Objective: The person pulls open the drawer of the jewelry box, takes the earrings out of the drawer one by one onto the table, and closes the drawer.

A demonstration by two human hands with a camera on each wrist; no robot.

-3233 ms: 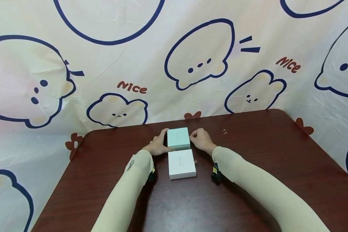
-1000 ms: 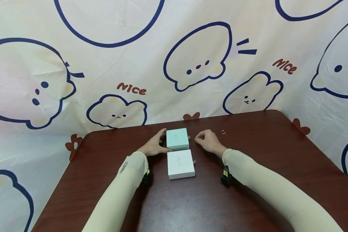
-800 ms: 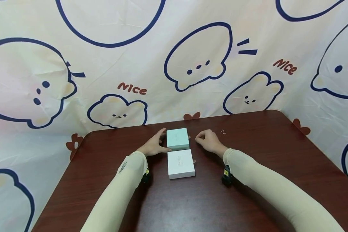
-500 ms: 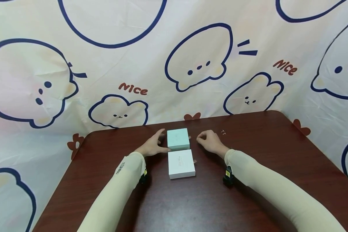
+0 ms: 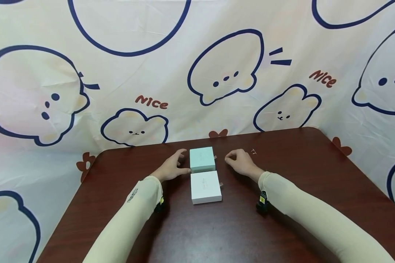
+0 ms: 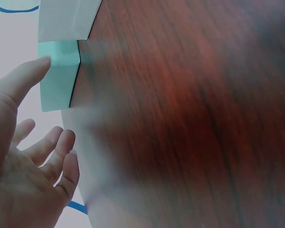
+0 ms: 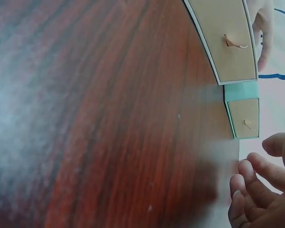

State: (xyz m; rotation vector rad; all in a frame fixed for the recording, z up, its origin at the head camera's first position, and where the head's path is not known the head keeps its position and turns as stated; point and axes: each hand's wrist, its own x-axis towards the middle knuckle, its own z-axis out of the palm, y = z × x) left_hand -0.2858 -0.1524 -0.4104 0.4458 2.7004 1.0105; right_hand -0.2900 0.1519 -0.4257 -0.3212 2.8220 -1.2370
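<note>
A mint-green box [image 5: 202, 159] lies at the back of the table, directly behind a white box [image 5: 206, 187]. Each has a tan end face with a small ribbon tab; the right wrist view shows the white box's tab [image 7: 235, 43] and the mint box's tab [image 7: 249, 125]. My left hand [image 5: 171, 166] is spread beside the mint box's left side, thumb tip close to its front left corner. To the right of the mint box, apart from it, my right hand [image 5: 241, 163] hovers with loosely bent fingers and nothing between them.
Two tiny whitish T-shaped pieces [image 5: 254, 151] lie on the dark wooden table [image 5: 210, 233], behind and right of my right hand. A patterned cloth [image 5: 171, 73] hangs like a wall along the table's back and sides.
My right hand has left the mint box's right side and shifted right, exposing its ribbon tab. My left hand has eased slightly left, away from the box. Both boxes stay put.
</note>
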